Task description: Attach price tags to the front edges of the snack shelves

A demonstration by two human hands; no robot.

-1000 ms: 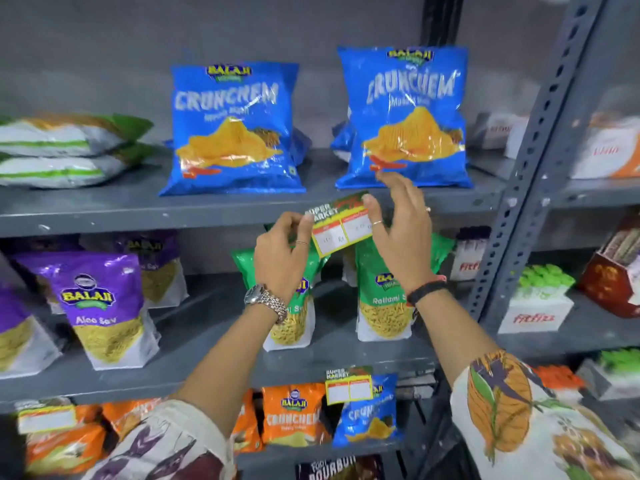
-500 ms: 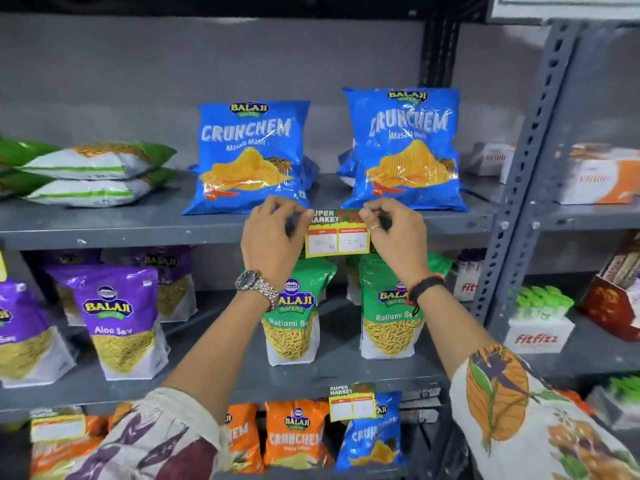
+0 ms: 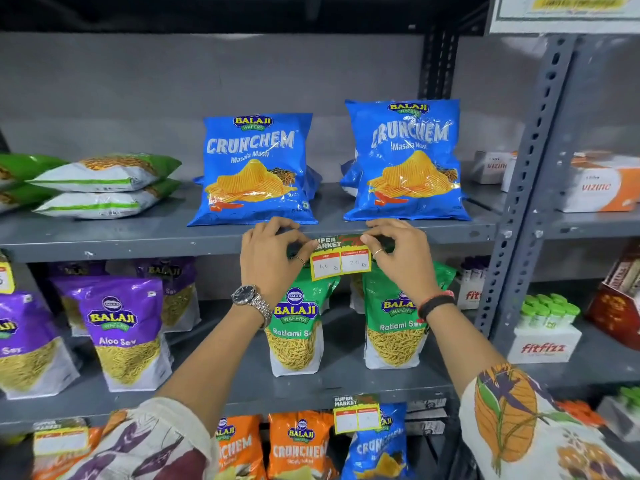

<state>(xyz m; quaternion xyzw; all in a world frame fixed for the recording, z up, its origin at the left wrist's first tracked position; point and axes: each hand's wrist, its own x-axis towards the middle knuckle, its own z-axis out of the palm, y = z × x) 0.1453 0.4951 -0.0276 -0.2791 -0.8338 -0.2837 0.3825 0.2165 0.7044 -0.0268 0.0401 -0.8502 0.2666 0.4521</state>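
Observation:
A green and yellow price tag [image 3: 341,261] with two white price boxes lies flat against the front edge of the upper grey shelf [image 3: 138,245], below two blue Crunchem bags [image 3: 254,169]. My left hand [image 3: 272,261] pinches its top left corner. My right hand [image 3: 398,254] pinches its top right corner. The tag's lower part hangs over green Ratlami Sev bags [image 3: 294,327] on the middle shelf. Another price tag [image 3: 356,414] sits on the front edge of the middle shelf [image 3: 242,393], and a third tag [image 3: 60,439] is at the lower left.
Purple Aloo Sev bags [image 3: 121,334] stand at the left of the middle shelf. Green and white bags [image 3: 100,185] lie stacked at the upper left. A perforated grey upright [image 3: 523,188] divides off the right bay with white boxes [image 3: 602,188] and fitfizz cartons [image 3: 543,344]. Orange Crunchem bags [image 3: 298,445] fill the bottom shelf.
Both hands carried the tilted tag up to the upper shelf's front edge and levelled it there. The camera view tilted upward, showing more of the top shelf.

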